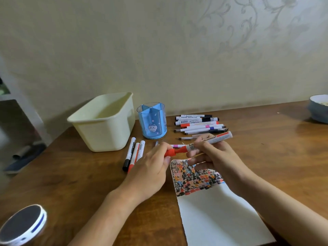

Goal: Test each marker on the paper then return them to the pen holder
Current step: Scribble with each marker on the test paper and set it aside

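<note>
- Currently my right hand (215,153) grips the barrel of a red marker (204,143), fingers wrapped around it, just above the top edge of the paper (218,215).
- My left hand (152,167) pinches the marker's red cap (170,152) between thumb and fingertips; the cap sits at the marker's tip end, and I cannot tell whether it is fully seated or partly off.
- Marker lies roughly level, cap end pointing away from the paper's right side, rear end angled up and back.
- Paper lies flat on the desk (275,139); its far strip is densely covered with scribbled test marks (193,176) in black, red, orange and blue, the near part blank.
- Blue pen holder (152,120) stands upright beyond the paper, toward its left; its divided compartments look empty from here.
- Pile of markers (198,126) lies on the desk beyond the paper, just beside the holder.
- Three more markers (134,153) lie side by side left of the paper, black and red caps toward me.
- Cream plastic bin (104,121) stands beyond the paper, left of the holder.
- Bowl (319,109) at the desk's far right edge, well apart from the paper.
- Round dark-topped white object (23,225) left of the paper's near end, unidentified.
</note>
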Demonstrator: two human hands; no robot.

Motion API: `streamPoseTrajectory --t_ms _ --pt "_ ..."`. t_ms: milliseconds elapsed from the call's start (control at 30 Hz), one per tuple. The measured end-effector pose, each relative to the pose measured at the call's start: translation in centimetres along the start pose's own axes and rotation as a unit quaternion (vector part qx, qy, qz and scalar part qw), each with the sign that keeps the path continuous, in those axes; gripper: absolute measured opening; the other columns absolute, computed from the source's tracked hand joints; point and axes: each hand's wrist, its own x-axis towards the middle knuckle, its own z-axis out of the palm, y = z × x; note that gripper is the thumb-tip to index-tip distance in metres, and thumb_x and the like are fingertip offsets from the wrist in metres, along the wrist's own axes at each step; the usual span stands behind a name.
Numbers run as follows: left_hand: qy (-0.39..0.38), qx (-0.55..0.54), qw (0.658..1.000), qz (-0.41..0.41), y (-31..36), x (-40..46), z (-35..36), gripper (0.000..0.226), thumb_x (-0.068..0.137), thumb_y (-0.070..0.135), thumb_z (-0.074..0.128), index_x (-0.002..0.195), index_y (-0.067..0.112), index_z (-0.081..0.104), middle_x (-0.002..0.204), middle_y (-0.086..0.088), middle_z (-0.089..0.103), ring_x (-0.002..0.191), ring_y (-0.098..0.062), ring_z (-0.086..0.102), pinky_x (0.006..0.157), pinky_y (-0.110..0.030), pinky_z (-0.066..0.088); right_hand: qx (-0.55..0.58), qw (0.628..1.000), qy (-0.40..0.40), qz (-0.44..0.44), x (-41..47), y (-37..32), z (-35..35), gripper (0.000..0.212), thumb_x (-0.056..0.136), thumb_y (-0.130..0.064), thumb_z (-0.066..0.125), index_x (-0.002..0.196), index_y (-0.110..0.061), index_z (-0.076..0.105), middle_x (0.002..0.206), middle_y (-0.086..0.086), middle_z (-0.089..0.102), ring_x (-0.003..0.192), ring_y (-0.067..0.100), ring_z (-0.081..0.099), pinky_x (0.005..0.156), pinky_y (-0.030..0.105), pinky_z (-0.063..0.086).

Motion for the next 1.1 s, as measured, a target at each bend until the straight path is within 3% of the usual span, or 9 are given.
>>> streamPoseTrajectory --t_ms 167,267,433,533,667,733,867,1100 --pt "-0.003 -0.001 1.000 0.010 0.2 -0.1 -0.2 0.015 0.105 0.034 0.035 0.119 0.038 0.039 0.104 0.020 0.047 0.093 0.005 0.050 0.063 -0.011 0.037 -0.028 0.999 -0.016 -0.008 0.1 0.1 -0.1 0.027 0.090 -0.035 0.066 0.102 -0.011 0.062 0.088 0.009 0.074 0.079 0.024 0.073 0.069 0.028 0.057" --pt "0.003 0.006 1.000 0.015 0.1 0.0 -0.3 0.019 0.105 0.034 0.037 0.123 0.039 0.039 0.113 0.019 0.049 0.099 0.002 0.050 0.068 -0.007 0.037 -0.040 0.999 -0.012 -0.010 0.0 0.0 -0.1 0.039 0.078 -0.036 0.073 0.108 -0.012 0.065 0.087 0.005 0.075 0.078 0.022 0.074 0.069 0.026 0.058" --pt "-0.002 0.004 1.000 0.028 -0.1 0.0 -0.5 0.026 0.103 0.038 0.040 0.128 0.042 0.043 0.122 0.020 0.051 0.110 0.003 0.048 0.077 -0.008 0.041 -0.051 0.999 -0.011 -0.005 0.0 -0.3 -0.2 0.032 0.079 -0.030 0.076 0.105 -0.013 0.069 0.086 0.006 0.076 0.079 0.023 0.074 0.071 0.029 0.058" --pt "0.005 0.008 0.999 0.033 0.0 -0.1 -0.7 0.029 0.103 0.036 0.042 0.130 0.042 0.045 0.111 0.023 0.050 0.105 0.002 0.050 0.073 -0.007 0.040 -0.036 0.999 -0.012 0.008 0.0 -0.4 0.0 0.019 0.091 -0.029 0.068 0.101 -0.013 0.070 0.087 0.010 0.075 0.080 0.025 0.074 0.071 0.030 0.058" --pt "0.016 0.004 1.000 0.020 -0.1 0.0 -0.8 0.029 0.100 0.040 0.046 0.129 0.040 0.048 0.101 0.023 0.052 0.100 0.000 0.052 0.071 -0.007 0.039 0.000 0.999 0.012 0.036 -0.1 -0.7 0.0 0.029 0.102 -0.031 0.049 0.102 -0.009 0.068 0.087 0.015 0.074 0.082 0.031 0.073 0.076 0.038 0.057" --pt "0.022 0.012 0.999 0.026 -0.2 0.1 -0.8 0.027 0.098 0.043 0.047 0.124 0.038 0.052 0.098 0.023 0.056 0.097 0.000 0.055 0.072 -0.009 0.042 0.006 0.999 0.016 0.028 -0.2 -0.8 0.0 0.024 0.102 -0.030 0.051 0.099 -0.008 0.062 0.086 0.015 0.075 0.081 0.031 0.073 0.077 0.038 0.057" --pt "0.067 0.021 0.997 0.037 -0.3 0.0 -0.7 0.029 0.097 0.042 0.049 0.122 0.032 0.060 0.081 0.024 0.056 0.083 0.002 0.057 0.066 -0.007 0.038 0.020 0.999 0.024 0.012 -0.4 -1.0 0.1 0.031 0.094 -0.036 0.059 0.081 -0.009 0.067 0.082 0.017 0.075 0.079 0.025 0.074 0.074 0.032 0.058" --pt "0.123 0.020 0.992 0.032 0.6 -0.5 -0.9 0.025 0.097 0.034 0.056 0.119 0.027 0.065 0.076 0.023 0.051 0.076 0.004 0.054 0.059 -0.005 0.034 0.048 0.999 0.019 0.001 -0.6 -0.9 0.6 0.037 0.094 -0.036 0.059 0.079 -0.002 0.065 0.079 0.015 0.074 0.082 0.026 0.075 0.081 0.031 0.061"
